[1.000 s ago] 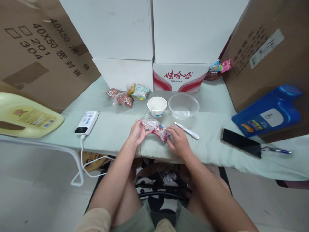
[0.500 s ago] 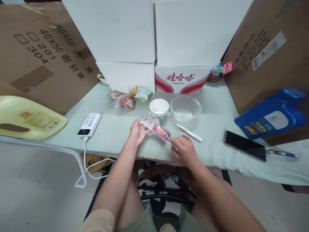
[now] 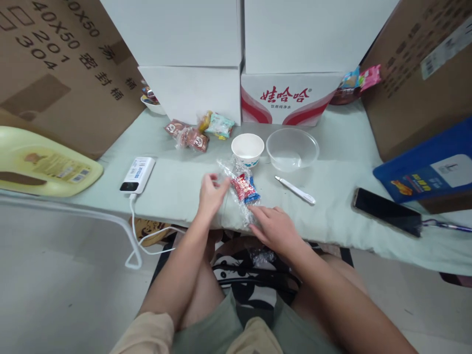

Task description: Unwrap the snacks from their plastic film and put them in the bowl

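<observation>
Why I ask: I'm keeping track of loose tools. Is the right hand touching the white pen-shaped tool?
Apart. The head view shows it: a strip of pale green cloth lies between the right hand and the white pen-shaped tool.

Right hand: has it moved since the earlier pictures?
Yes, the right hand has shifted toward the near table edge, away from the slim white tool.

We see the yellow jug (image 3: 47, 157) cut off at left and the blue bottle (image 3: 427, 167) at right. A white box (image 3: 191, 93) partly hides the far-left bowl (image 3: 154, 108) behind it. We cannot tell whether the blurred left hand (image 3: 213, 195) grips the clear wrapper (image 3: 225, 167), nor read the small print on the red-and-blue packet (image 3: 244, 188).
</observation>
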`<state>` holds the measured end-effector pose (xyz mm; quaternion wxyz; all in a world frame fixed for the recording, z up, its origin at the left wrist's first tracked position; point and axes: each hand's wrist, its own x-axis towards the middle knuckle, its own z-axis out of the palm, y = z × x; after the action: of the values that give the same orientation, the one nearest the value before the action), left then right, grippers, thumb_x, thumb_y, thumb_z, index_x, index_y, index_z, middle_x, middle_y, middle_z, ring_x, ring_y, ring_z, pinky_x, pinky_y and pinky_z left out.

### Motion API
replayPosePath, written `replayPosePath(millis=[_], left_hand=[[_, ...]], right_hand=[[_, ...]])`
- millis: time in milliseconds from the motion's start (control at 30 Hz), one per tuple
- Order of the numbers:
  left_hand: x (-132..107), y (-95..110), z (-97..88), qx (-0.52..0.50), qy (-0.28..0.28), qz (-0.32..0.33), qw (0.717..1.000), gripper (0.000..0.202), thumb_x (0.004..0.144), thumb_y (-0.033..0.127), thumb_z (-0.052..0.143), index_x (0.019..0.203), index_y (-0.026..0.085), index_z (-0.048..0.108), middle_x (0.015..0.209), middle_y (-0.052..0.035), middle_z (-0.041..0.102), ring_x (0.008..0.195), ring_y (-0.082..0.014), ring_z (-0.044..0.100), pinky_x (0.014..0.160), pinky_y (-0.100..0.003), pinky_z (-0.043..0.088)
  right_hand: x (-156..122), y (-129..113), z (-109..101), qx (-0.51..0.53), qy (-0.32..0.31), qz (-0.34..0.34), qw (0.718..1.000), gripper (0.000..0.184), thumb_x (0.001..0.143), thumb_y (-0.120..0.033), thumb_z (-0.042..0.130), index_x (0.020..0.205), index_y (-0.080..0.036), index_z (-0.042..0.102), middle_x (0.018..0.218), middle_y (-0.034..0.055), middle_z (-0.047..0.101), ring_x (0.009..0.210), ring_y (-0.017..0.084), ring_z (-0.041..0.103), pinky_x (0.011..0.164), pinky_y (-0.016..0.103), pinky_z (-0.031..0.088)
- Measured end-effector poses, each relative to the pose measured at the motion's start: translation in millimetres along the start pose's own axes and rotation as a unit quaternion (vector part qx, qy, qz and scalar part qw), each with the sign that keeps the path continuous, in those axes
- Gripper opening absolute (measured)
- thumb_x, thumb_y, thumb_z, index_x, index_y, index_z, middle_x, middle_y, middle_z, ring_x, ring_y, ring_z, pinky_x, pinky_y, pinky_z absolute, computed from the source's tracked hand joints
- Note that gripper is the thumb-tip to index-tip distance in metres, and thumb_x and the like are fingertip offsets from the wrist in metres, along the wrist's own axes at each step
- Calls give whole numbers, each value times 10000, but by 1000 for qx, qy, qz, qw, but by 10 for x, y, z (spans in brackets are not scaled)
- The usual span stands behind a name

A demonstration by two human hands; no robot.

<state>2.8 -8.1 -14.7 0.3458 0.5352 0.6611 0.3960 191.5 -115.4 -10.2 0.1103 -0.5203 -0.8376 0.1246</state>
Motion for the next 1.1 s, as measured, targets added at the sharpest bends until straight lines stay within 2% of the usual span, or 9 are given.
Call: replayPosePath(millis=[133,267,400,500,600,800,900,1000,1100], left_hand=[[-240,37,72,168,-123,49,977,323,744,501,722,795,217,578,739,-19,663,718,-201,612,732,-334,451],[-195,34,173,41,-153,84,984,131,820,307,613,744,212,562,699,8,627,664,-156,583,678,-286,429],[-95,28,164,-215,-148,-15,965,169,820,341,643,785,206,546,780,2,640,698,-150,632,663,-260,481],[-54,62,101,-321,-120,-98,934,239,777,349,704,810,216,508,835,9,639,720,-156,666,640,-259,518],[-29,88,41,-347,-103,-139,922,251,751,319,710,817,222,488,826,22,620,705,-143,655,572,-230,514],[4,67,18,-308,-104,-175,929,199,727,266,693,788,208,514,751,42,559,584,-73,526,500,-163,475],[27,53,-7,-308,-84,-182,930,181,750,301,667,816,198,533,746,28,547,584,-77,549,493,-161,463],[10,25,-31,-273,-66,-184,942,271,767,382,676,930,206,552,787,16,554,613,-97,588,508,-182,489],[-64,-12,-23,-190,-85,-134,969,625,661,271,785,1228,279,522,838,21,583,625,-109,615,524,-185,503]], right_hand=[[64,-23,72,-45,-20,10,999,280,926,-338,609,1170,-202,634,1063,108,712,1029,285,621,835,386,387],[96,-30,143,-25,-23,22,999,138,945,-260,574,1056,-204,632,988,88,720,959,254,648,801,360,393],[70,17,142,112,16,75,991,267,918,-318,613,1165,-220,590,936,56,730,838,222,667,734,326,424],[36,82,105,233,47,123,964,288,904,-365,584,1157,-226,577,859,20,712,726,191,645,670,301,443],[20,151,54,293,75,175,937,249,890,-407,540,1056,-232,601,777,2,682,685,179,622,646,292,451],[-7,288,-69,266,80,282,918,148,808,-352,532,845,-241,622,766,5,679,688,193,621,670,315,435],[-24,386,-139,267,127,308,904,182,832,-380,488,756,-234,567,793,28,680,774,219,643,722,341,454],[1,446,-166,262,190,331,886,245,856,-455,493,870,-226,580,911,67,700,848,241,658,757,371,484],[71,403,-107,282,165,314,891,511,847,-517,557,1257,-213,529,1103,112,691,789,226,669,709,377,517]])
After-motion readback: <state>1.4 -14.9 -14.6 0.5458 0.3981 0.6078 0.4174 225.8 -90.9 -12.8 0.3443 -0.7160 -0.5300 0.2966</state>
